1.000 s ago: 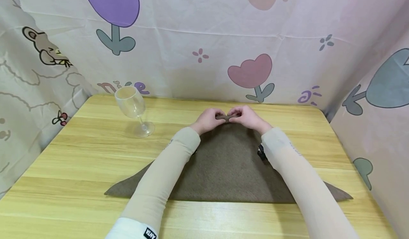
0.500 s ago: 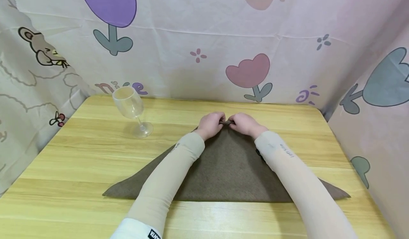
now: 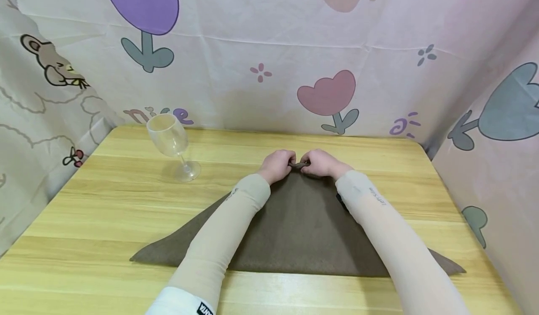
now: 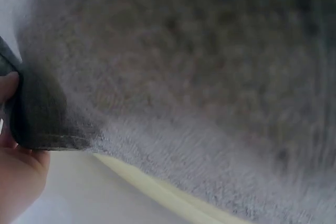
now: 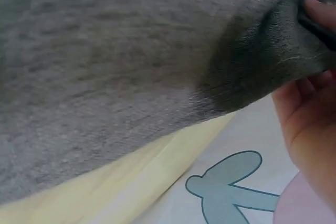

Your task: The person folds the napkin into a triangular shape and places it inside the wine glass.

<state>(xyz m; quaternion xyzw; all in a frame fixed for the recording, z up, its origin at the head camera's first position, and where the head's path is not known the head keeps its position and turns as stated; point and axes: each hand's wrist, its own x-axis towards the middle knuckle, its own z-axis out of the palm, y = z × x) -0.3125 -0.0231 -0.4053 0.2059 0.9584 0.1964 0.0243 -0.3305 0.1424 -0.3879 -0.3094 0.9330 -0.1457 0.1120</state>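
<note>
A wooden table (image 3: 105, 212) spreads before me; on it the brown cloth (image 3: 294, 226) makes a broad triangle, long edge nearest me; a clear stemmed glass (image 3: 171, 139) stands upright to its left; my left hand (image 3: 278, 164) and right hand (image 3: 321, 163), fingers curled, pinch the cloth's far end.

My head feed comes through bright and evenly lit, with pale glare on the near worktop (image 3: 311, 292) and soft shadows beside the sleeves (image 3: 225, 242) on the brown cloth (image 3: 296, 226). Both wrist feeds reach me dimmer: the cloth blurs up close, while the right view's printed backdrop (image 5: 231, 190) looks crisper.
</note>
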